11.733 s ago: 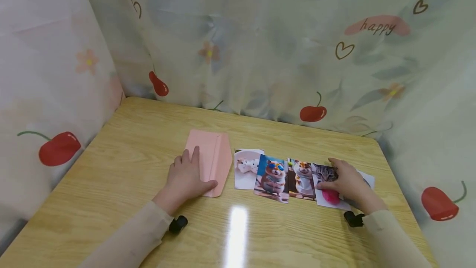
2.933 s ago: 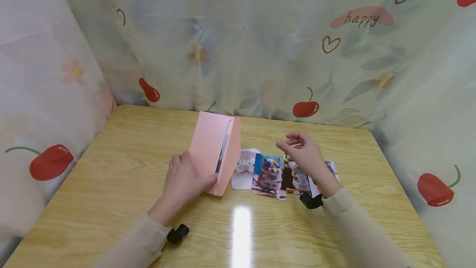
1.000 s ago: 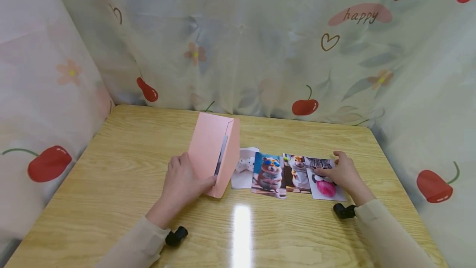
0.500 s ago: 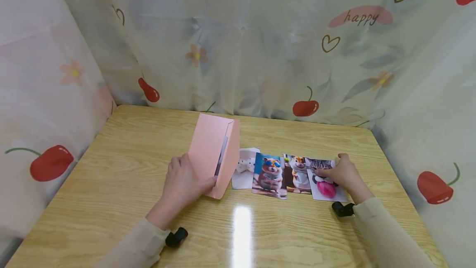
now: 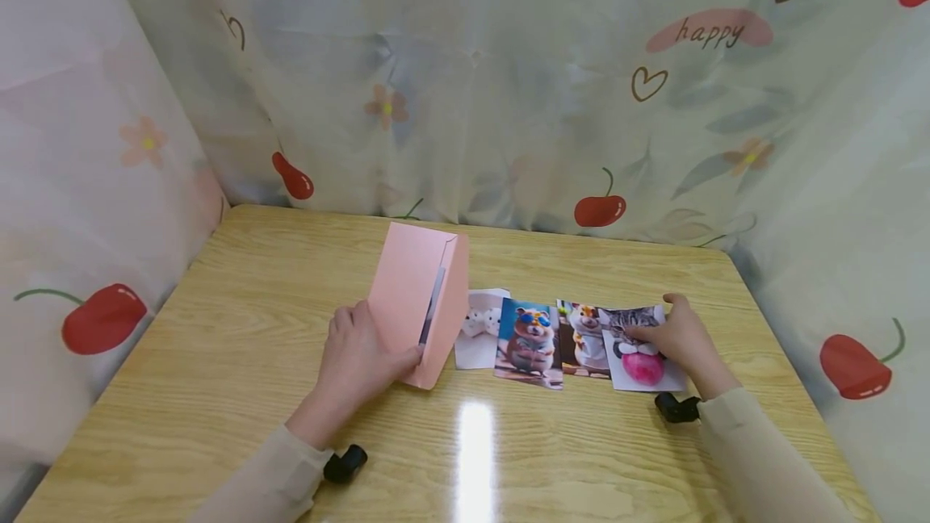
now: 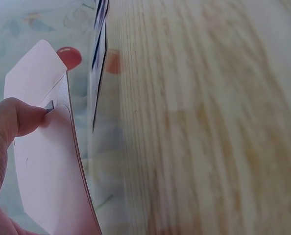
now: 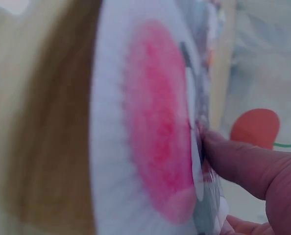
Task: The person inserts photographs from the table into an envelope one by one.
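Pink paper forms the envelope (image 5: 403,277), tilted up from the table (image 5: 218,361) left of centre, its flap to the right and a grey edge (image 5: 436,297) showing in its slit. The left hand (image 5: 356,357) grips its near end, thumb at the slit. The right hand (image 5: 686,341) pinches the cat card (image 5: 643,370), at the right end of a row of 4, thumb over the printed face and the other fingers partly hidden. Raising this card cleanly looks like the step in hand: it seems best to lift it straight up, since its left side overlaps the card of a hamster in white (image 5: 587,349), and to pinch lightly so the glossy face doesn't crease. A steady left hand should keep the slit gaping. Further left lie the blue sunglasses card (image 5: 530,345) and the pale card (image 5: 475,345), the latter partly behind the flap. Beyond the table hangs a printed cloth (image 5: 472,135), where "happy" reads 2 times, on pink patches (image 5: 708,31); I can make out no brand or label on the cards or envelope.
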Motion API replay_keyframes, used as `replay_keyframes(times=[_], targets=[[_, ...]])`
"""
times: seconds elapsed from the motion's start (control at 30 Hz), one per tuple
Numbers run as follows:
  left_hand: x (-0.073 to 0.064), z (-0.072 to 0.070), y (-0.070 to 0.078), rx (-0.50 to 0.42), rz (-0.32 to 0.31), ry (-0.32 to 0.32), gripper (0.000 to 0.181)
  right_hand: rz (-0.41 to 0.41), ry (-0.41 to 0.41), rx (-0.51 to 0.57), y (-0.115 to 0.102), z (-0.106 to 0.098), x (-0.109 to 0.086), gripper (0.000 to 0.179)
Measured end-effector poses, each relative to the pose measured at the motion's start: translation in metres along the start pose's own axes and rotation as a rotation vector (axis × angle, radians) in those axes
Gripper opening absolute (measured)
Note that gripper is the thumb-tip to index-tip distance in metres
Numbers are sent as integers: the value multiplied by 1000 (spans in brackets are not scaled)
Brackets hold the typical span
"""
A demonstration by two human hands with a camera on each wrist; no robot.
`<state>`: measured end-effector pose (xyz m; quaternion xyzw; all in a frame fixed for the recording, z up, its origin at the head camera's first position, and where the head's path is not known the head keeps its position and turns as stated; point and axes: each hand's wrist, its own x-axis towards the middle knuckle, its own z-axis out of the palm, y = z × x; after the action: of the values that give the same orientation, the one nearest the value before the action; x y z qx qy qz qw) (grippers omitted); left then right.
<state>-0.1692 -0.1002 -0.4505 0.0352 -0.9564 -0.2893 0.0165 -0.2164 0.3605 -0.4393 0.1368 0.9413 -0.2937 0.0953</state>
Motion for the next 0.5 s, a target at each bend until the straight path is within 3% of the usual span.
replay_keyframes(times=[0.17,0.5], targets=[[-1,0,1,1,4,6,102,-67,11,47,-7,-10,-3,88],[0,0,2,0,18,16,101,-67,22,108,-26,-18,-7,78]])
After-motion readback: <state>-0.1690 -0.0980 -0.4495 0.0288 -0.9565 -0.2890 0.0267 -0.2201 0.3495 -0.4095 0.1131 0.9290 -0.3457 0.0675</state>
